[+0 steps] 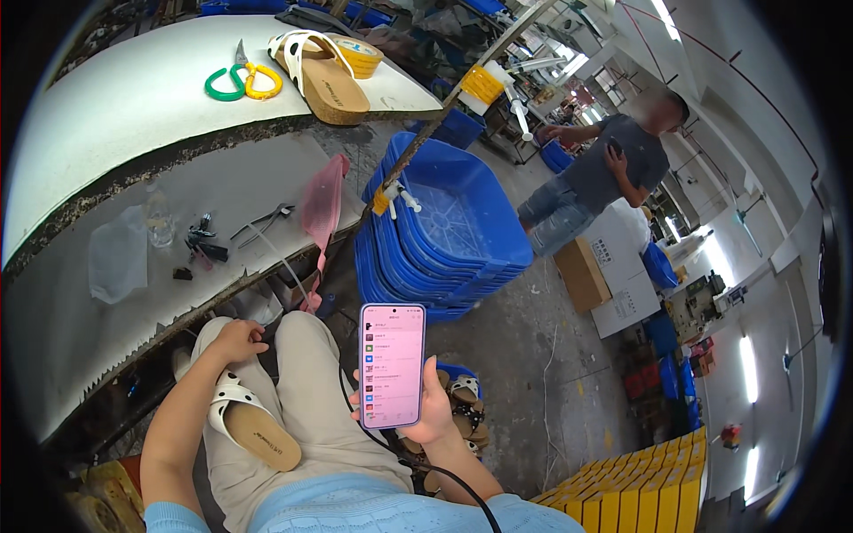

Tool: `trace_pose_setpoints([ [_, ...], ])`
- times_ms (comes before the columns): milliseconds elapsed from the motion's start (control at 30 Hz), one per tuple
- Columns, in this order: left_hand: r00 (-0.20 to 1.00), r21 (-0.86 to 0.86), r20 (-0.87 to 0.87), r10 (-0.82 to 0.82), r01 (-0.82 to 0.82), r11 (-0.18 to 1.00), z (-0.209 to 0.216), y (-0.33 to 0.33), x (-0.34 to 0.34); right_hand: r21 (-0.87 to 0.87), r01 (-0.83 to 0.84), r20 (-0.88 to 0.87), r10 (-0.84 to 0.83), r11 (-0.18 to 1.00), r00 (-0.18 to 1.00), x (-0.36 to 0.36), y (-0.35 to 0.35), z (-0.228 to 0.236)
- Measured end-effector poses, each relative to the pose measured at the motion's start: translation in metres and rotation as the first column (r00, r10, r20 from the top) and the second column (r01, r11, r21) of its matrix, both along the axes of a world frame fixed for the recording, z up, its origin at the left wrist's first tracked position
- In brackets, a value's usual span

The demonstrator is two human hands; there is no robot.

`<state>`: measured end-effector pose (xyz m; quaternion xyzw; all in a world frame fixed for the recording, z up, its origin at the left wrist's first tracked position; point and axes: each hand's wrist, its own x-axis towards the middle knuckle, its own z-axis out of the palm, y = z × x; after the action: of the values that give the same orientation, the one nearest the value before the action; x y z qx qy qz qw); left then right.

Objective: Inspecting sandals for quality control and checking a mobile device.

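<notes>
A smartphone (392, 366) with a pale purple edge is held upright in my right hand (432, 410), its lit pink screen showing a list. The fingertips wrap round its left edge. My left hand (238, 342) rests on my left knee, fingers loosely bent and apart, holding nothing. On my left thigh lies a sandal (259, 435) with a tan footbed and white straps with black dots. A similar sandal (330, 84) sits on the white tabletop (124, 107), beside a roll of tape (358, 59) and scissors (243, 82) with green and yellow handles.
A shelf under the tabletop holds pliers (262, 224), a plastic bottle (160, 218) and a clear bag (118, 253). Stacked blue tubs (444, 213) stand ahead. More sandals (464, 389) lie at my right. A person (604, 169) stands beyond, near cartons (613, 266). Yellow boxes (635, 484) line the lower right.
</notes>
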<state>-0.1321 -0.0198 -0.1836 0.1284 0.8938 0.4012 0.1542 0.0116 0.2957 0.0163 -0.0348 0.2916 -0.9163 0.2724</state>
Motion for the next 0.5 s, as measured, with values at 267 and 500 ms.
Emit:
trace_pose_setpoints([
  [267,0.997,0.104,0.072,-0.004,-0.003,0.995,-0.0029,-0.0022,-0.0032,0.025,0.001,0.01,-0.001,1.0,1.0,0.0012,0.0015,0.0014],
  [500,0.991,0.179,0.129,0.018,-0.041,0.983,0.002,0.0005,-0.0017,0.008,0.013,0.013,-0.013,1.0,1.0,0.0051,0.0025,0.0035],
])
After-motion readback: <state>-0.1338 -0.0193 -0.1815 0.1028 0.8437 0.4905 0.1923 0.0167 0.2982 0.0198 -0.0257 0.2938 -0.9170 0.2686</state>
